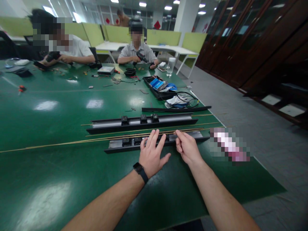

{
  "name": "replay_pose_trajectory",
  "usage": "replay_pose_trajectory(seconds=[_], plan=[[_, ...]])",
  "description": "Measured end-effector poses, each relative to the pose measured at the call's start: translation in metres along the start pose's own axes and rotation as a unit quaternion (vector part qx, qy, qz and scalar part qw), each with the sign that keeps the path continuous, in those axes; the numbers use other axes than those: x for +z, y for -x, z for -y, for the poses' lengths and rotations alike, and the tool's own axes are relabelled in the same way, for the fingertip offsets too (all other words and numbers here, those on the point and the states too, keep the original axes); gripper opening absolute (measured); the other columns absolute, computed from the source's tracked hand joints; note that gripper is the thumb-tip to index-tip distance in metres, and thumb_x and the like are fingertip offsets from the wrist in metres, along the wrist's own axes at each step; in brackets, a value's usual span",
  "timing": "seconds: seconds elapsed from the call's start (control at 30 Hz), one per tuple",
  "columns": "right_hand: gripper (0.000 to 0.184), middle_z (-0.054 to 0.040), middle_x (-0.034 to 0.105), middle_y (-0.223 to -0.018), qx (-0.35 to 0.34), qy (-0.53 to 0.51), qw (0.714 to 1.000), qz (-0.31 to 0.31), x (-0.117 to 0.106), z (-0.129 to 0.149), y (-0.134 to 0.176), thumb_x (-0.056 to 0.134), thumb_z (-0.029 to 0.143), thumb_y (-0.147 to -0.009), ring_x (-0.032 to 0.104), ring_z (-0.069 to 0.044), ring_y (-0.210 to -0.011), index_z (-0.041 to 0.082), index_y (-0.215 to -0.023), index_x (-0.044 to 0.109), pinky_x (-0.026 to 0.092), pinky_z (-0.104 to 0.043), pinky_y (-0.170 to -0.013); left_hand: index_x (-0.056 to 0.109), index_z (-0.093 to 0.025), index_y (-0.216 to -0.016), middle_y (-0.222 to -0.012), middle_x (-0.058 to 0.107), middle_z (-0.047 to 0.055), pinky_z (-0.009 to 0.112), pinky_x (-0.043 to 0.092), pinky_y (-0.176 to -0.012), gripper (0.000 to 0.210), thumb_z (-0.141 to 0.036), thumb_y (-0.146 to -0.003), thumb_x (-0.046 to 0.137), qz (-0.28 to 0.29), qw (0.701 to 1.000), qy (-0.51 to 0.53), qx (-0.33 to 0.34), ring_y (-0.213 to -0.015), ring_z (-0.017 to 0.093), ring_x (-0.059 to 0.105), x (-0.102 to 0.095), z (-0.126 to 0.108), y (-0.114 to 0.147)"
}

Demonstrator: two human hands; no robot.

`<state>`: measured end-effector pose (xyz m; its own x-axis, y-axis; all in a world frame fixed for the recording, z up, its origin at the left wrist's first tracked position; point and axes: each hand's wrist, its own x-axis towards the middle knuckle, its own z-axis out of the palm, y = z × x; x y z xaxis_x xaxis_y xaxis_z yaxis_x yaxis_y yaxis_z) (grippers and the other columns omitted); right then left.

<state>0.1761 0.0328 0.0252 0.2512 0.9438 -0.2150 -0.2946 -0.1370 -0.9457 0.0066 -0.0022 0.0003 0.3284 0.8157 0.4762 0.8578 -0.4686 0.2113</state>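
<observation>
- Spreading my left hand open, gripping nothing, over the golden rods, probably to steady them.
- My right hand curls nearly closed there; whether pinching, I can't tell.

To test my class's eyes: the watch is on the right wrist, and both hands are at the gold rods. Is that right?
Not quite: the head view shows the watch on the wrist of the left hand, not the right hand. Both hands are indeed at the gold rods.
</observation>
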Motion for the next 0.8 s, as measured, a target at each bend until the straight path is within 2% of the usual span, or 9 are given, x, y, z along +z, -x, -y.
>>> replay_pose_trajectory(seconds=[0.27,0.63,0.8], plan=[[0.035,0.0064,0.051,-0.047,-0.004,-0.018,1.0,-0.021,0.0008,0.0001,0.0,0.08,0.046,-0.075,0.034,-0.003,-0.027,0.016,-0.081,0.063,0.02,-0.015,-0.028,0.041,-0.025,-0.151,-0.163,0.029,0.011,0.048,0.029,-0.112,0.073,-0.055,-0.087,0.06,-0.001,1.0,0.0,0.004,-0.15,0.03,0.028,-0.0022,-0.0003,-0.0007],[0.039,0.0058,0.055,-0.049,0.0,0.001,1.0,0.007,-0.0014,-0.0002,-0.0004,0.08,0.049,-0.074,0.035,-0.004,-0.026,0.015,-0.087,0.064,0.017,-0.015,-0.026,0.04,-0.025,-0.151,-0.164,0.027,0.011,0.048,0.029,-0.113,0.074,-0.056,-0.087,0.06,0.001,1.0,0.0,0.002,-0.151,0.03,0.026,-0.0022,-0.0004,-0.0005],[0.039,0.0063,0.053,-0.048,0.003,-0.001,1.0,0.005,-0.0003,0.0001,-0.0003,0.082,0.048,-0.072,0.035,-0.004,-0.026,0.016,-0.083,0.062,0.018,-0.015,-0.026,0.04,-0.026,-0.151,-0.164,0.027,0.011,0.048,0.03,-0.112,0.073,-0.056,-0.088,0.058,0.002,1.0,0.0,0.003,-0.151,0.029,0.025,-0.0029,-0.0001,-0.001]])
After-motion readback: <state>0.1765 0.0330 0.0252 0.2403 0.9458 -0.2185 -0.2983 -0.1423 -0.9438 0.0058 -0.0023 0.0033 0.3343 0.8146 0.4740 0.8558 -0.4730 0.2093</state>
